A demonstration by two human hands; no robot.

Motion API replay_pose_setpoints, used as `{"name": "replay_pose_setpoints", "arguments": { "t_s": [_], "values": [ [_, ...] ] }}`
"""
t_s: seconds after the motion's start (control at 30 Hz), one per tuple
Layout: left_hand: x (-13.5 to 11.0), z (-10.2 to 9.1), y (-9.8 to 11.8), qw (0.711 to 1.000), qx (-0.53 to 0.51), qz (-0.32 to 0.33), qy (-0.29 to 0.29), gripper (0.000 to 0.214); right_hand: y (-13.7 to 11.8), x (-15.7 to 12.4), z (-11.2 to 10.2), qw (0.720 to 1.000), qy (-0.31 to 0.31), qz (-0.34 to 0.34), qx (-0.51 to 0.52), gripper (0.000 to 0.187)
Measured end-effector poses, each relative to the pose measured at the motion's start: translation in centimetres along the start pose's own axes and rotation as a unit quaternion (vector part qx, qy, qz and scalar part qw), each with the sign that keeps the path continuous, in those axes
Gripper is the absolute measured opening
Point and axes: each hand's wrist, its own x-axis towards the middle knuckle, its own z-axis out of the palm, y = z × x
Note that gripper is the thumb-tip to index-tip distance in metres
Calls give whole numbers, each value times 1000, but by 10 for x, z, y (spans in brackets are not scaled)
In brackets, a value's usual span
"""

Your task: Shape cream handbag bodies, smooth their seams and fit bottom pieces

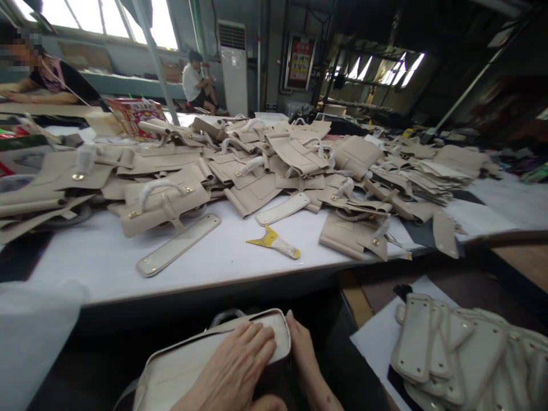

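In the head view, a cream handbag [171, 371] lies on its side near my body, below the table's front edge. A curved handle [226, 315] sticks up from its far side. My left hand [235, 362] rests over the bag's upper face, closed on it, fingers together and bent toward the right end. My right hand [303, 345] grips that right end, its fingertips against the rim; part of its grip is hidden behind the edge. Above them on the white table lies a yellow-and-white forked tool [276, 242], apart from both hands.
Beige bag pieces with wrapped handles [160, 194] are heaped across the white table [205, 274]. Two long cream strips [180, 245] lie near its front. A pile of cream base panels [466, 348] sits at right, a plastic sheet [38, 337] at left. Two people sit farther back.
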Motion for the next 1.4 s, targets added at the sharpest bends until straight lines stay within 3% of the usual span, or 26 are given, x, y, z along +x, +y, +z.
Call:
{"name": "replay_pose_setpoints", "arguments": {
  "t_s": [0.07,0.13,0.23,0.3,0.67,0.9,0.97,1.1,1.2,1.27,1.33,1.4],
  "values": [
    [-2,2,-1,1000,-12,3,6,60,-19,-17,-13,999,-34,-7,-25,67],
    [-4,3,-2,1000,-20,6,16,53,-41,-34,-20,992,-65,-52,-98,55],
    [-5,3,-3,999,-28,14,35,38,-67,-50,-19,970,-83,-108,-199,37],
    [-4,3,-4,998,-31,21,45,35,-73,-53,-15,967,-83,-115,-210,36],
    [3,6,-12,995,-8,69,68,24,-56,-57,10,963,38,-152,-218,40],
    [-1,5,-14,995,-16,69,66,22,-51,-54,15,943,70,-173,-277,39],
    [-1,3,-14,996,-10,73,59,21,-50,-53,13,941,64,-184,-278,40],
    [1,0,-12,996,7,75,37,21,-50,-52,0,968,7,-170,-186,42],
    [-1,5,-10,998,9,57,32,32,-56,-46,-10,974,-36,-148,-167,43],
    [-3,11,-9,999,4,41,31,46,-65,-38,-10,957,-42,-175,-229,40],
    [-6,17,-8,999,-2,25,35,58,-79,-25,-3,921,-56,-231,-308,34],
    [-9,22,-10,999,-9,17,43,64,-94,-10,8,883,-113,-279,-361,28]
  ]
}}
